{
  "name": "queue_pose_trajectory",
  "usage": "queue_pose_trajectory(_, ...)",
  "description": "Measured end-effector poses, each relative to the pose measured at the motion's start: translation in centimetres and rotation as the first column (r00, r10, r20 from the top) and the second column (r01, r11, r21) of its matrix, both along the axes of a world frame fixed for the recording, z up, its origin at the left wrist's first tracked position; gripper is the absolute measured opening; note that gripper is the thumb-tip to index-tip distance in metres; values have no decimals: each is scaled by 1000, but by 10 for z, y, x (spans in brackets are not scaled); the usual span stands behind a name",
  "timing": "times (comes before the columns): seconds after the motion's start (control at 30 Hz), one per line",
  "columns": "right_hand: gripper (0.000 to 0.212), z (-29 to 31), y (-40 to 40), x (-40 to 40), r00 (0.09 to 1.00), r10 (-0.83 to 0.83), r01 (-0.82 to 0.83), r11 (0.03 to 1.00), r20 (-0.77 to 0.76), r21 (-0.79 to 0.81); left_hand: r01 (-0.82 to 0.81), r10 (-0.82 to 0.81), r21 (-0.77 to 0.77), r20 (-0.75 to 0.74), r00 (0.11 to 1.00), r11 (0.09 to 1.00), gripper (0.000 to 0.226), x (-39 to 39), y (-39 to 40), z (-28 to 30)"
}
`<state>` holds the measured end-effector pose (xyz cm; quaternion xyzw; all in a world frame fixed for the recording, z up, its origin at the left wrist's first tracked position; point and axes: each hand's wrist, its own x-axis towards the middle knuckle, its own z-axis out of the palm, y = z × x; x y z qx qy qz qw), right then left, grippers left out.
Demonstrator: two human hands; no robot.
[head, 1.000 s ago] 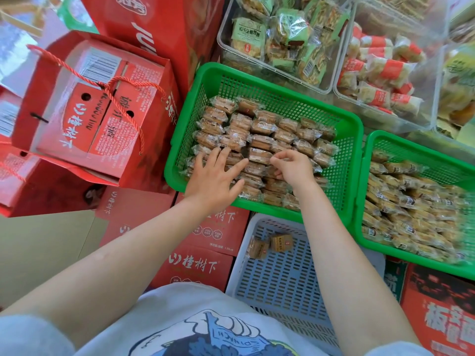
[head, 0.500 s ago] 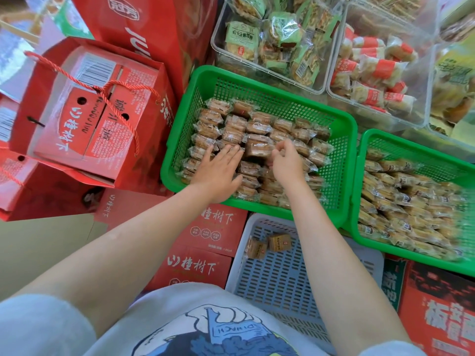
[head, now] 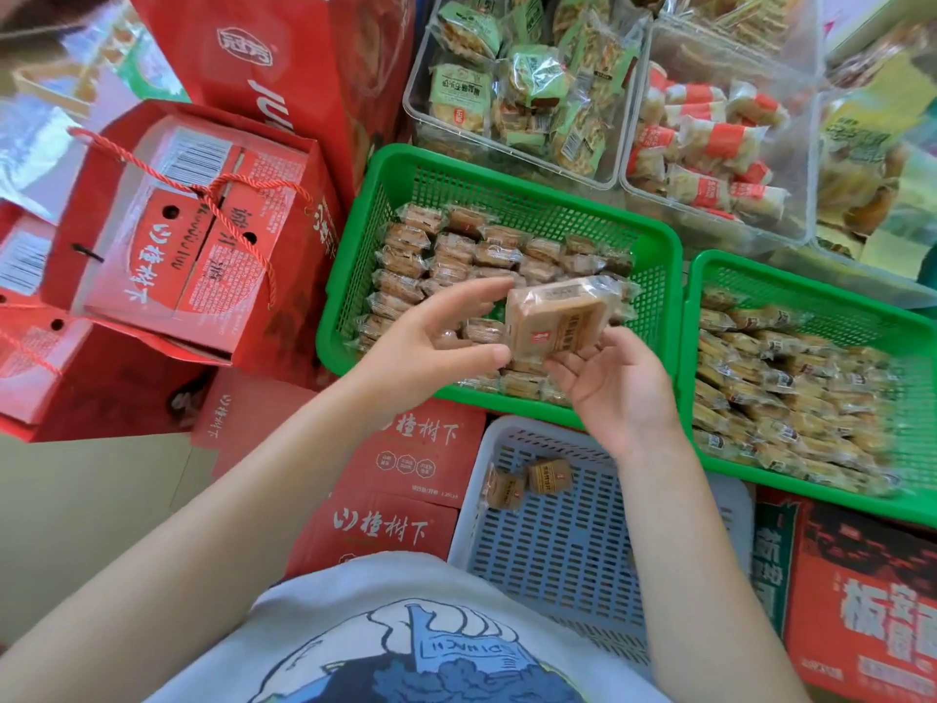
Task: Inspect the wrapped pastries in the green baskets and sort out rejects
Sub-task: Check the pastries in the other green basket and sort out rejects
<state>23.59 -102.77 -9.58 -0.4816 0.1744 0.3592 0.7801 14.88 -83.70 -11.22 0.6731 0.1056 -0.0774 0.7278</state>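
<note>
Floor: plain beige floor [head: 76, 499], bare at lower left.
On floor, left: red cardboard gift boxes with rope handles [head: 192, 235].
On floor, centre: flat red printed cartons [head: 405, 479]; whether the grey-blue slotted plastic basket [head: 557, 550] touches the floor cannot be told.

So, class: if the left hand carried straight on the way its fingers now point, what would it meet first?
Most likely the wrapped pastry held up in the right hand; the left hand points right at it, fingertips almost touching, though depth is unclear.
</note>
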Motion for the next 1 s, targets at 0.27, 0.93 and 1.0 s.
queue_pose_trajectory(0.27, 36, 12, 2, -64, 993, 105, -110, 990, -60, -92, -272, 274, -72, 14, 962, 960, 20, -34, -15, 23)
queue_pose_trajectory(0.93, 29, 28, -14, -136, 944, -148, 245, 915, 296, -322, -307, 305, -3, -108, 946, 952, 18, -94, -56, 40)
queue_pose_trajectory(1.0, 28, 29, -18, -137, 947, -144, 236, 919, 289, -315, -266, 248, -117, -151, 957, 957, 18, -97, -58, 39)
